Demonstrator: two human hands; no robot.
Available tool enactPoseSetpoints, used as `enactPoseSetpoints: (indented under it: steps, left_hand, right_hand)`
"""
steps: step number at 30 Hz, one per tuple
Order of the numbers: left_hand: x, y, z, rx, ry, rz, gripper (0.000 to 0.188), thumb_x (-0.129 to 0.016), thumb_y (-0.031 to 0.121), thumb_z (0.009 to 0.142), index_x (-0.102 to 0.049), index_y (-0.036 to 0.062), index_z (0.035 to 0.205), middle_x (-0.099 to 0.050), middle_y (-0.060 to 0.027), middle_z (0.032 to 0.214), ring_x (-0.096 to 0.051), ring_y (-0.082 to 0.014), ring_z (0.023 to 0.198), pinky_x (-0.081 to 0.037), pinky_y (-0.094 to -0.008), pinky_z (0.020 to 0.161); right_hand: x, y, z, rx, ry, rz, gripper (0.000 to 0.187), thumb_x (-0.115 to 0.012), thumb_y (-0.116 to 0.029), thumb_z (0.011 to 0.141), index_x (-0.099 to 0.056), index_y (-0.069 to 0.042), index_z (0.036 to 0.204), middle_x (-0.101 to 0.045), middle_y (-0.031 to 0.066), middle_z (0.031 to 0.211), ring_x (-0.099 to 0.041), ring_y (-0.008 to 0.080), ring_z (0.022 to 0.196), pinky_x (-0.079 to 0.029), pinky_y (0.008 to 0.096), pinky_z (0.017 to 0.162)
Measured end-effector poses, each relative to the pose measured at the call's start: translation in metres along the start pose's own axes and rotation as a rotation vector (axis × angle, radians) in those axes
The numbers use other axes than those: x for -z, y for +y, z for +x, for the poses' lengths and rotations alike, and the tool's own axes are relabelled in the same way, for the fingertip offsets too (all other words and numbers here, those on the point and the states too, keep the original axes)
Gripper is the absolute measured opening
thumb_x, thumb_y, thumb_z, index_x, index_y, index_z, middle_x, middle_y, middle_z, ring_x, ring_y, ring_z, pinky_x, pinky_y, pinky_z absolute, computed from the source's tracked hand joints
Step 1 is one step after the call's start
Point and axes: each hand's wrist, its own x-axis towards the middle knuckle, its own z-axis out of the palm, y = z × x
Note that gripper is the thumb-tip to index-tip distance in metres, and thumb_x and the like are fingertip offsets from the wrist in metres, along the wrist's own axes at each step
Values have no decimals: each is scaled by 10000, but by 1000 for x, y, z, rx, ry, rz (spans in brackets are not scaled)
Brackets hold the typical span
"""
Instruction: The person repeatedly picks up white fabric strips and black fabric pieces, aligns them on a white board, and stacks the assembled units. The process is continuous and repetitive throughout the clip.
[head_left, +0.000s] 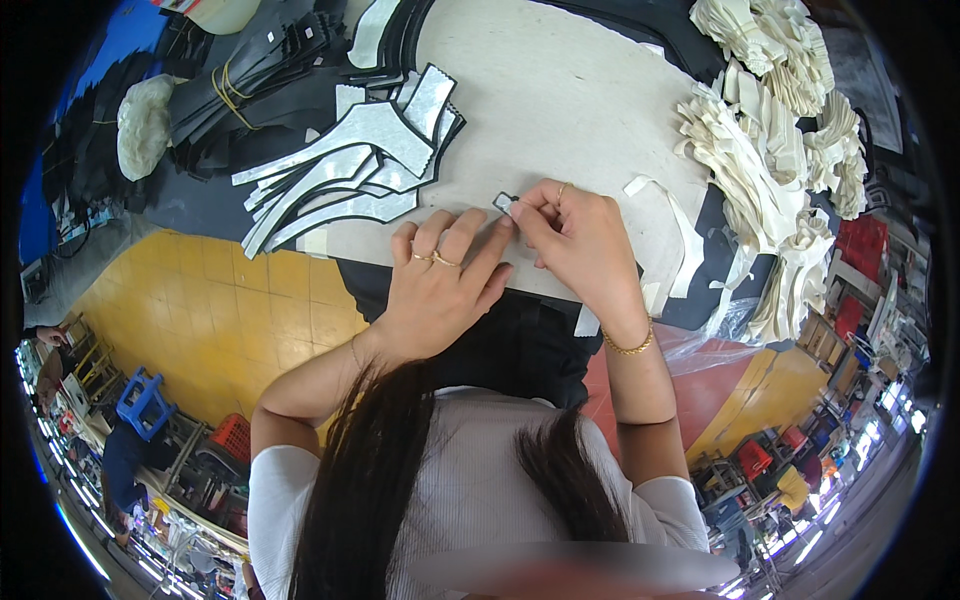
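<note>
My right hand (580, 238) is closed in a pinch, thumb and index finger together at a small light-grey piece with a dark edge (503, 202). Only the piece's tip shows beyond the fingers; how far it runs under them is hidden. Beside it, my left hand (445, 275) lies with its fingers spread on the near edge of a pale board (560, 110), index fingertip close to the small piece. Left of the hands, on the board, is a loose pile of curved light-grey cut pieces with black edges (370, 135). A curved cream strip (680, 230) lies right of my right hand.
Bundles of cream fabric strips (745, 165) fill the table's right side. Black cut pieces tied with a yellow band (225, 95) and a whitish plastic-wrapped bundle (145, 125) sit at the far left. Clear plastic (715, 335) hangs at the right front edge. A blue stool (145, 403) stands on the floor behind.
</note>
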Motion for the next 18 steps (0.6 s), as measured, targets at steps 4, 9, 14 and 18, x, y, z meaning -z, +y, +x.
enactPoseSetpoints:
  steps: [4, 9, 14, 18]
  left_hand:
    - [1, 0, 0, -3, -12, 2, 521, -754, 278, 827, -619, 148, 1313, -462, -64, 1306, -422, -278, 1184, -316, -472, 971]
    - [1, 1, -1, -5, -12, 10, 524, -755, 279, 823, -618, 146, 1311, -461, -63, 1306, -420, -279, 1188, -316, -475, 974]
    - [1, -1, 0, -11, -3, 0, 515, -757, 277, 820, -624, 140, 1299, -463, -63, 1312, -420, -278, 1192, -314, -478, 982]
    - [1, -2, -1, -15, -4, -12, 512, -759, 275, 822, -624, 136, 1297, -464, -63, 1319, -420, -276, 1195, -312, -476, 986]
  right_hand:
    - [1, 2, -2, -13, 2, 62, 184, -677, -160, 936, -706, 21, 915, -639, 36, 657, -567, 63, 528, -466, 226, 497]
    - [-3, 0, -4, 15, 29, 46, 184, -671, -157, 936, -707, 21, 915, -652, 47, 674, -564, 70, 531, -461, 233, 493]
    - [-5, -3, -5, 58, 89, -49, 168, -660, -139, 915, -694, 22, 884, -638, 61, 640, -551, 106, 506, -446, 259, 499]
    - [-5, -4, -4, 80, 92, -99, 171, -658, -138, 898, -680, 24, 848, -618, 73, 611, -540, 122, 490, -421, 275, 501]
